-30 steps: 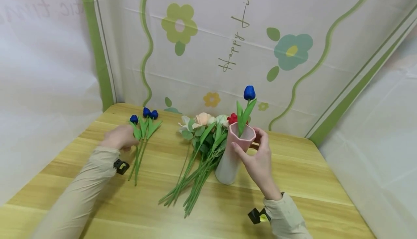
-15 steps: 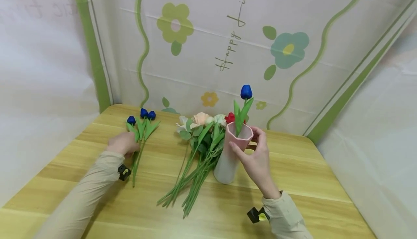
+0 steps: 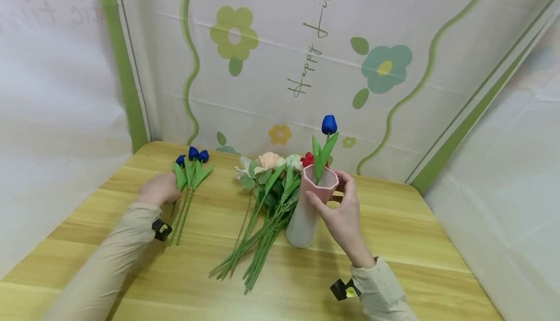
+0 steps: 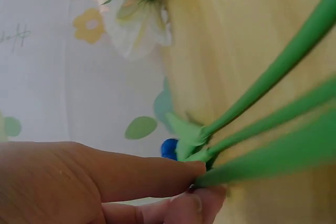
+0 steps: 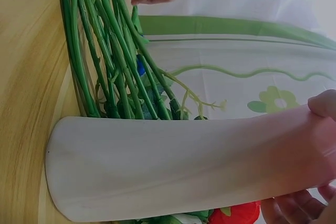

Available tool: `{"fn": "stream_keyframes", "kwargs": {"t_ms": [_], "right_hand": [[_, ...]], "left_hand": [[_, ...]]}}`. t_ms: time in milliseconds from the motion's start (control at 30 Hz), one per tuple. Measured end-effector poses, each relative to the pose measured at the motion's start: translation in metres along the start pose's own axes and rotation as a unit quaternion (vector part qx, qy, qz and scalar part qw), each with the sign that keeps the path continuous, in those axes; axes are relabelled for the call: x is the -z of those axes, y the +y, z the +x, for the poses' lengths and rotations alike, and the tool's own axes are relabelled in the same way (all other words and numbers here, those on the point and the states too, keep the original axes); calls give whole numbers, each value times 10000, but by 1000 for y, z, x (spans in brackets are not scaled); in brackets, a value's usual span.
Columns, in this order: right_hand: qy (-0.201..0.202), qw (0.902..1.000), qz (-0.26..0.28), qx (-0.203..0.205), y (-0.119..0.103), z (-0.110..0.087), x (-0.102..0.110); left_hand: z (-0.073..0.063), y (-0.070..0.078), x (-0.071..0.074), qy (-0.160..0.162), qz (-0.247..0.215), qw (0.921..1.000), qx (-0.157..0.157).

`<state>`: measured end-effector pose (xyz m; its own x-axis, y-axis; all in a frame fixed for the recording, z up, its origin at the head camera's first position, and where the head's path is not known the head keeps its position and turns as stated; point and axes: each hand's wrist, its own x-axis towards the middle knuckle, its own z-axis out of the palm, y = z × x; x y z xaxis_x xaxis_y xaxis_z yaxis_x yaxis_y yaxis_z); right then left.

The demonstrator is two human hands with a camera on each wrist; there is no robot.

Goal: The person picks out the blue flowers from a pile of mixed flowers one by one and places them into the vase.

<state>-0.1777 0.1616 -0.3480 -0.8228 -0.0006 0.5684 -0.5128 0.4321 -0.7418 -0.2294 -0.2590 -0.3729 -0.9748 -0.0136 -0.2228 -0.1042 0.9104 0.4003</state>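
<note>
On the left of the table, my left hand pinches the green stem of a blue tulip between thumb and fingers. The left wrist view shows the pinched stem up close. Two other blue tulips lie right beside it. My right hand grips the upper part of a tall vase, pink at the rim and white below, its thumb on the near side. One blue tulip stands in the vase with its leaves above the rim. The vase hides part of the right fingers.
A bunch of artificial flowers in peach, white and pale green lies left of the vase, its long stems pointing toward me. A red flower shows behind the vase. A printed curtain hangs along the table's far edge.
My left hand shifts a little right, then back left, staying at the tulips. The pinched tulip's head now sits nearer the other two. My right hand keeps its hold on the vase.
</note>
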Motion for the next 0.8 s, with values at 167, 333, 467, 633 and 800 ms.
{"fn": "stream_keyframes", "kwargs": {"t_ms": [167, 333, 467, 633, 800], "right_hand": [[22, 10000, -16, 8, -1, 0, 0], [19, 10000, -15, 13, -2, -1, 0], [14, 10000, -29, 15, -2, 0, 0], [22, 10000, -36, 22, -2, -1, 0], [25, 10000, -14, -4, -2, -1, 0]], "left_hand": [[-4, 2, 9, 251, -112, 9996, -34], [-11, 10, 15, 548, -368, 9974, -277], [-16, 18, 18, 707, -553, 9943, -580], [-21, 30, 18, 1171, -654, 9855, -1042], [-26, 43, 18, 1851, -830, 9703, -1315]]}}
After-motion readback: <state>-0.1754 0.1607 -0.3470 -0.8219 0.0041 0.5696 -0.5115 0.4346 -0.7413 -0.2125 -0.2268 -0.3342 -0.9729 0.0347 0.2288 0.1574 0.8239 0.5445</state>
